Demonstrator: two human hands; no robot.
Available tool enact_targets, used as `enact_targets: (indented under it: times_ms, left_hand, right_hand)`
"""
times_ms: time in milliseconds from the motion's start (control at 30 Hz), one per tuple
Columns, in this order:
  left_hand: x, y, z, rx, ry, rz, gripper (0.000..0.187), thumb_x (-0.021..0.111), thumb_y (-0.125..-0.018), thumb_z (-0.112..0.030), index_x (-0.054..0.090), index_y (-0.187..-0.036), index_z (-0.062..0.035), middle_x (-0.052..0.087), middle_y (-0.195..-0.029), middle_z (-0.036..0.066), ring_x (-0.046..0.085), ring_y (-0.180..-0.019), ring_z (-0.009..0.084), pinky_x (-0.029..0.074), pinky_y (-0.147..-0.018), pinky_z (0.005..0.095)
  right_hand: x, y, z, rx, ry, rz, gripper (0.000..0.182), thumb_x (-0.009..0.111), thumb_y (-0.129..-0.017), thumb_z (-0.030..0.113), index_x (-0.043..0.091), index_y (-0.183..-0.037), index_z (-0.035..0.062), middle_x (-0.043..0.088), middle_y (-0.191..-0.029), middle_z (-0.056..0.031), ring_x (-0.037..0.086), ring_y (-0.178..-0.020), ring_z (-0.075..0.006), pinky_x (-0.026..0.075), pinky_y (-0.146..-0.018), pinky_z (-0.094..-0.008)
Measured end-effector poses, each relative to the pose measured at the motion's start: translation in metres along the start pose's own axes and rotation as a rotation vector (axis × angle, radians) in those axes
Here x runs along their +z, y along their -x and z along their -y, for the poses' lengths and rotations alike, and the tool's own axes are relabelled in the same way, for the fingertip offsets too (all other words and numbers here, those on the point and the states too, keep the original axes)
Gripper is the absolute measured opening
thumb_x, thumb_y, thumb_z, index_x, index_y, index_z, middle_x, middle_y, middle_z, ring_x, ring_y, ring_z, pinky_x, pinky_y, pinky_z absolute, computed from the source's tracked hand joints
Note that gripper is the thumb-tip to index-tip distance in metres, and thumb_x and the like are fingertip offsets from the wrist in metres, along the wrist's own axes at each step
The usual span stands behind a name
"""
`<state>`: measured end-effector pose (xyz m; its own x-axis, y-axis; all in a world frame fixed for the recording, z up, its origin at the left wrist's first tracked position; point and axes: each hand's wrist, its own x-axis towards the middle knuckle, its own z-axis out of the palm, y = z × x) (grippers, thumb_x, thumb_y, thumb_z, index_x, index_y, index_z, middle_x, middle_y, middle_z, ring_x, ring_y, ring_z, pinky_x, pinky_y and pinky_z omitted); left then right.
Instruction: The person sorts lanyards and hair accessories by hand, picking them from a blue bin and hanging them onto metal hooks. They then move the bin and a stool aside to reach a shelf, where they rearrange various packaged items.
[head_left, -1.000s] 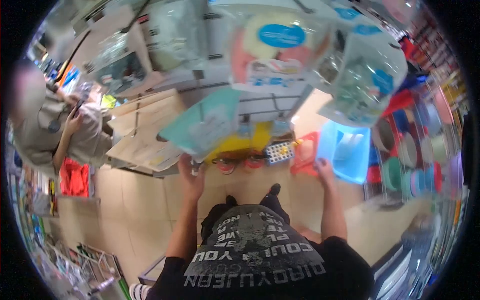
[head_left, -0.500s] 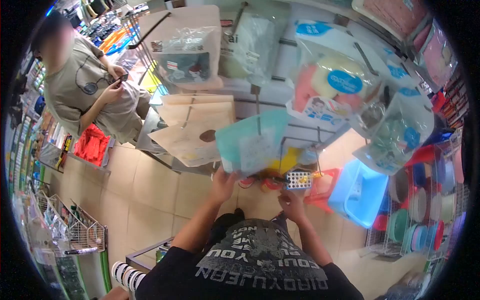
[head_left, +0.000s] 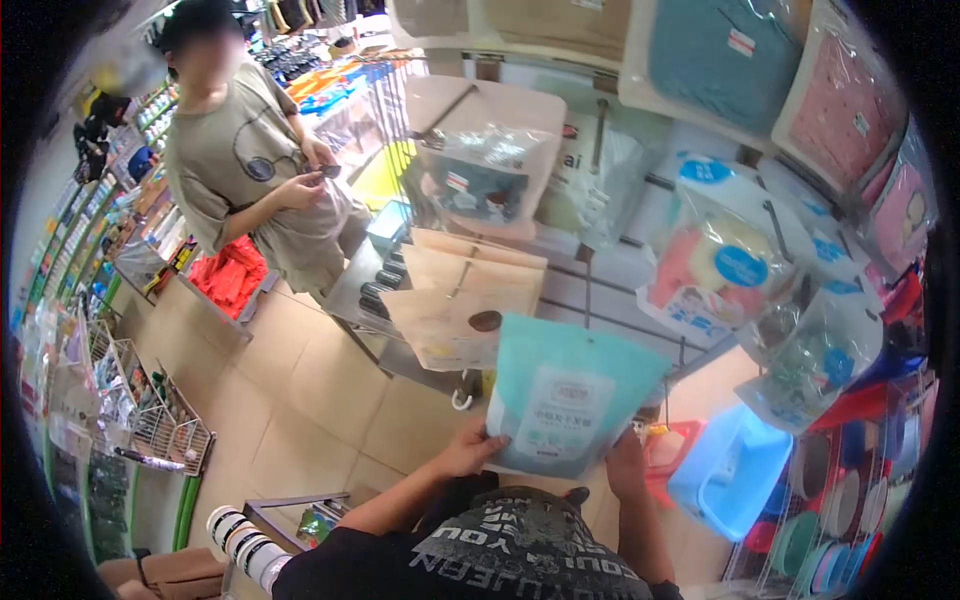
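Note:
A flat teal package [head_left: 572, 405] with a white label of printed characters stands tilted in front of my chest, its face toward me. My left hand [head_left: 473, 447] grips its lower left corner, the thumb lying on the front. At the lower right edge of the package is my right hand [head_left: 627, 462], its fingers hidden behind the package. Just behind and to the left hang several beige paper pouches [head_left: 445, 325] on a hook. A display hook [head_left: 588, 285] sticks out of the rack just above the package's top edge.
Bagged goods hang on the rack, among them a pink-and-cream pack [head_left: 715, 255] and a clear pack [head_left: 818, 355]. Right: a blue basin [head_left: 730, 470] and a wire rack of bowls [head_left: 835, 500]. A person [head_left: 255, 160] stands at left; a wire basket [head_left: 160, 430] is lower left.
The teal package has come nearer to me and turned its label to face me. My right hand has moved up to its right edge. The whole view has shifted.

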<state>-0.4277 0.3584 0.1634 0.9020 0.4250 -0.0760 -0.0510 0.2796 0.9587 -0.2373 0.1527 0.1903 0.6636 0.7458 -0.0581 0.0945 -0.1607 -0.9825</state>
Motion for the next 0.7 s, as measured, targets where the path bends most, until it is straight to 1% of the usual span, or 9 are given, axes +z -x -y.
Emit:
enact_targets:
  times_ms: [33, 100, 133, 200, 233, 300, 433, 533, 700]
  left_hand:
    - [-0.001, 0.002, -0.001, -0.036, -0.027, 0.015, 0.031, 0.054, -0.090, -0.014, 0.048, -0.119, -0.0034, 0.060, -0.101, 0.005, 0.055, -0.084, 0.0102, 0.046, -0.068, 0.0259]
    - [-0.006, 0.005, 0.003, -0.103, -0.094, 0.051, 0.034, 0.055, -0.090, -0.019, 0.048, -0.120, -0.0037, 0.062, -0.095, 0.003, 0.054, -0.070, 0.0071, 0.042, -0.052, 0.0208]
    - [-0.009, 0.007, 0.007, -0.096, -0.096, 0.046, 0.034, 0.055, -0.090, -0.019, 0.048, -0.120, -0.0037, 0.062, -0.095, 0.003, 0.054, -0.070, 0.0071, 0.042, -0.052, 0.0208]
    - [-0.009, 0.010, 0.003, -0.096, -0.073, 0.143, 0.034, 0.055, -0.090, -0.020, 0.049, -0.120, -0.0039, 0.060, -0.099, 0.004, 0.056, -0.082, 0.0100, 0.047, -0.065, 0.0241]
    - [-0.004, 0.010, -0.003, -0.092, -0.072, 0.140, 0.034, 0.055, -0.090, -0.020, 0.049, -0.120, -0.0039, 0.060, -0.099, 0.004, 0.056, -0.082, 0.0100, 0.047, -0.065, 0.0241]
    - [0.008, 0.009, -0.018, -0.016, -0.033, 0.159, 0.032, 0.055, -0.089, -0.016, 0.049, -0.117, -0.0028, 0.057, -0.105, 0.007, 0.055, -0.097, 0.0135, 0.045, -0.082, 0.0288]
    - [0.014, 0.002, -0.024, 0.088, -0.267, 0.061, 0.030, 0.054, -0.088, -0.009, 0.049, -0.117, -0.0022, 0.054, -0.110, 0.008, 0.050, -0.109, 0.0155, 0.039, -0.095, 0.0323]
    - [-0.004, -0.007, -0.003, 0.126, -0.033, -0.047, 0.027, 0.053, -0.086, -0.004, 0.050, -0.113, -0.0024, 0.054, -0.106, 0.006, 0.052, -0.101, 0.0141, 0.041, -0.090, 0.0301]
    - [-0.073, -0.016, 0.009, 0.353, -0.274, -0.724, 0.023, 0.054, -0.082, 0.000, 0.050, -0.104, -0.0050, 0.051, -0.094, 0.003, 0.050, -0.084, 0.0114, 0.041, -0.079, 0.0256]
  right_hand:
    - [0.001, 0.004, -0.014, -0.014, -0.002, 0.011, 0.047, 0.055, -0.084, 0.024, 0.044, -0.122, -0.0018, 0.051, -0.118, -0.0099, 0.048, -0.108, -0.0204, 0.041, -0.090, -0.0349]
    - [0.007, 0.008, -0.036, 0.021, -0.394, 0.070, 0.052, 0.064, -0.075, 0.011, 0.043, -0.121, -0.0020, 0.051, -0.118, -0.0107, 0.049, -0.108, -0.0215, 0.042, -0.089, -0.0370]
    - [0.007, 0.009, -0.036, 0.014, -0.394, 0.077, 0.052, 0.064, -0.075, 0.011, 0.043, -0.121, -0.0020, 0.051, -0.118, -0.0107, 0.049, -0.108, -0.0215, 0.042, -0.089, -0.0370]
    - [0.007, 0.015, -0.028, 0.034, -0.332, 0.092, 0.059, 0.067, -0.067, -0.002, 0.043, -0.121, -0.0017, 0.053, -0.115, -0.0107, 0.050, -0.107, -0.0228, 0.042, -0.091, -0.0382]
    - [0.006, 0.016, -0.030, 0.031, -0.329, 0.096, 0.059, 0.067, -0.067, -0.002, 0.043, -0.121, -0.0017, 0.053, -0.115, -0.0107, 0.050, -0.107, -0.0228, 0.042, -0.091, -0.0382]
    - [0.006, 0.018, -0.042, -0.078, -0.231, 0.158, 0.061, 0.066, -0.067, -0.008, 0.043, -0.123, 0.0000, 0.054, -0.116, -0.0089, 0.052, -0.107, -0.0213, 0.045, -0.089, -0.0370]
    - [0.002, 0.030, -0.061, 0.024, -0.229, 0.029, 0.062, 0.068, -0.067, -0.005, 0.042, -0.124, 0.0002, 0.054, -0.116, -0.0082, 0.052, -0.106, -0.0204, 0.045, -0.089, -0.0363]
    - [-0.009, 0.045, -0.053, -0.004, -0.143, -0.032, 0.053, 0.070, -0.067, 0.000, 0.051, -0.116, -0.0006, 0.058, -0.108, -0.0102, 0.056, -0.097, -0.0211, 0.045, -0.086, -0.0364]
    - [-0.052, 0.107, -0.123, 0.396, -0.026, -0.281, 0.039, 0.068, -0.069, 0.003, 0.059, -0.106, -0.0031, 0.062, -0.100, -0.0087, 0.058, -0.092, -0.0198, 0.045, -0.082, -0.0338]
